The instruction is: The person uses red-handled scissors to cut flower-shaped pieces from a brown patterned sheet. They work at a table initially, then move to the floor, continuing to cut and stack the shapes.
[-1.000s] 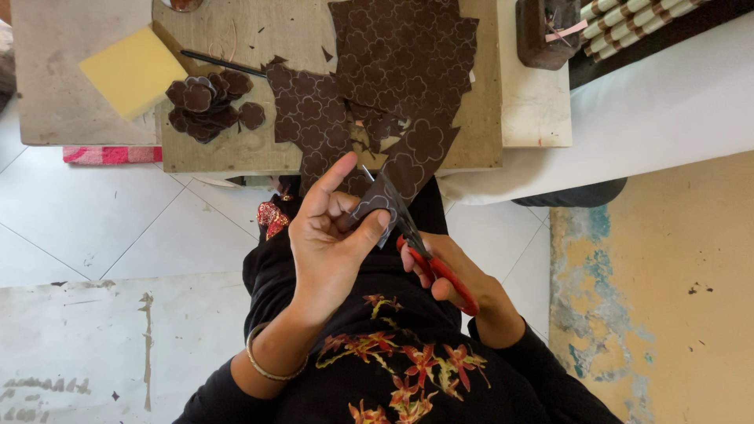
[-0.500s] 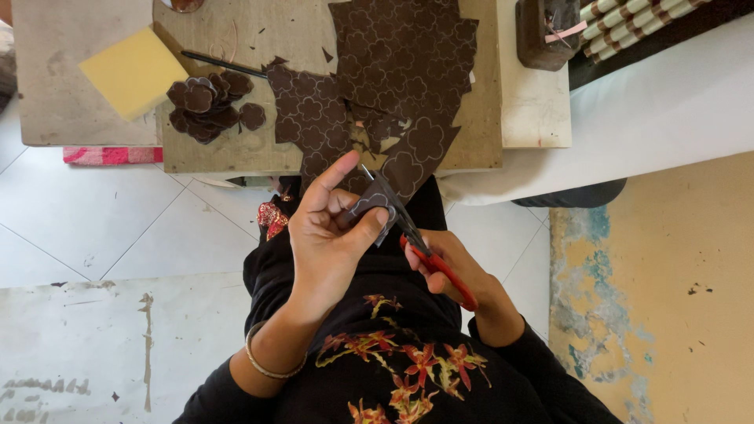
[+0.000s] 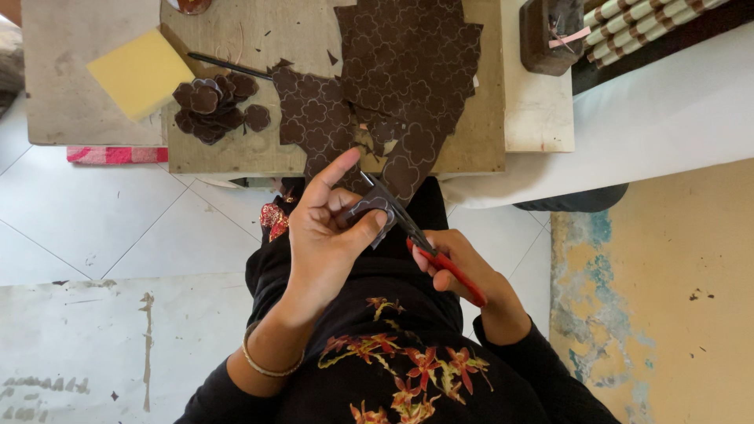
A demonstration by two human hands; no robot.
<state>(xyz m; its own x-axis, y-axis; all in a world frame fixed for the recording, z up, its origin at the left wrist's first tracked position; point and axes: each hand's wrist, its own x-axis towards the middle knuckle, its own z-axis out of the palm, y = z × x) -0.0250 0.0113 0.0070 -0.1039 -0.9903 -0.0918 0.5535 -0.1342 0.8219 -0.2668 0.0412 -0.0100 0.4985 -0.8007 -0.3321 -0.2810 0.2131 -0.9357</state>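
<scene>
Craft workshop, worn workboard (image 3: 236,149), stacked cutouts (image 3: 214,106)

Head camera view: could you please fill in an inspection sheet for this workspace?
Surface: worn wooden board on a low table.
Job's things: small brown piece in the left hand; red-handled scissors in the right hand, blades at the piece.
Clutter: patterned brown sheet, pile of cut-out shapes, yellow pad, dark stick.
Grippers: both hands occupied.
Cables: nothing seen.
Surroundings: white floor tiles, striped cloth.
</scene>
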